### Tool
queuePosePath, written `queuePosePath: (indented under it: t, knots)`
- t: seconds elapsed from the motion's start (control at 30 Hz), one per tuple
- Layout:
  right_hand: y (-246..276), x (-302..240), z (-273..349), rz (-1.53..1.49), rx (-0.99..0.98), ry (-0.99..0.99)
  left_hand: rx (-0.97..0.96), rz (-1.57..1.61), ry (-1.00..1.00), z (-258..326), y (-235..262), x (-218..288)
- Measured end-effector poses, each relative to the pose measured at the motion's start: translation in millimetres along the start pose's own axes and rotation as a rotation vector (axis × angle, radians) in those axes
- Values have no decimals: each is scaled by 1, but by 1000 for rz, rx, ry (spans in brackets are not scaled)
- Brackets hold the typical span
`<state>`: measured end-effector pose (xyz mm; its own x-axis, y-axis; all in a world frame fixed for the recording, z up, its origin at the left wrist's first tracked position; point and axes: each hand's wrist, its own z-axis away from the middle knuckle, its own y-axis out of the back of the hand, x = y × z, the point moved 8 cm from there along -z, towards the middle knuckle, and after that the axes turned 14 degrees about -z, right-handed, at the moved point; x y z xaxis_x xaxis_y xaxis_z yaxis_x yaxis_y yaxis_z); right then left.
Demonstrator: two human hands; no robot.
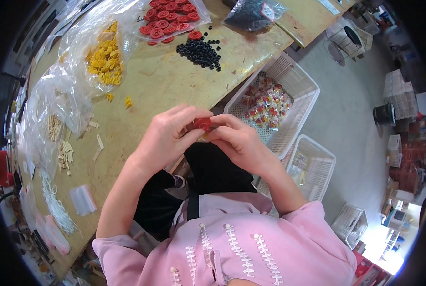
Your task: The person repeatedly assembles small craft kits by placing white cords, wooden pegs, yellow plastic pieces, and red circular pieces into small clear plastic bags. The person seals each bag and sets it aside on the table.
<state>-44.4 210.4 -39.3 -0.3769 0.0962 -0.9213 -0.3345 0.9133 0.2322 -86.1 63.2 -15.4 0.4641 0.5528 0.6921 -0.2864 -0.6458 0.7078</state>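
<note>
Both my hands meet in front of me, just off the table's edge, around a round red plastic disc (203, 124). My left hand (169, 131) grips its left side between thumb and fingers. My right hand (236, 140) pinches at its right side, and a small pale yellowish bit shows below the disc between the fingertips. The fingers hide much of the disc. Similar red discs (169, 18) lie in a heap on clear plastic at the far side of the table. A pile of small black rings (199, 51) lies nearer, with one red disc beside it.
Yellow plastic pieces (106, 57) spill from a clear bag on the left. Cream strips (66, 153), white strings (55, 202) and small clear bags (82, 199) lie closer. A white basket (308, 88) of packed pieces stands right of the table, another basket (329, 164) below it.
</note>
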Motion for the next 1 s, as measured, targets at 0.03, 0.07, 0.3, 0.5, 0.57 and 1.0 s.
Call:
queuePosePath:
  t: [0.03, 0.07, 0.3, 0.5, 0.57, 1.0]
  knots:
    - [0, 1, -1, -15, 3, -8, -13, 3, -24, -1, 0, 3]
    - [-1, 3, -1, -30, 7, -16, -27, 7, -48, -3, 1, 7]
    - [4, 9, 3, 12, 16, -16, -77, 27, -4, -32, -6, -11]
    - [7, 15, 8, 49, 24, -32, 261, -315, -239, -95, -7, -12]
    - [7, 14, 9, 47, 25, -22, 231, -372, -256, -110, -15, -26]
    - [14, 22, 18, 57, 31, -64, 119, -531, -136, -94, -8, -33]
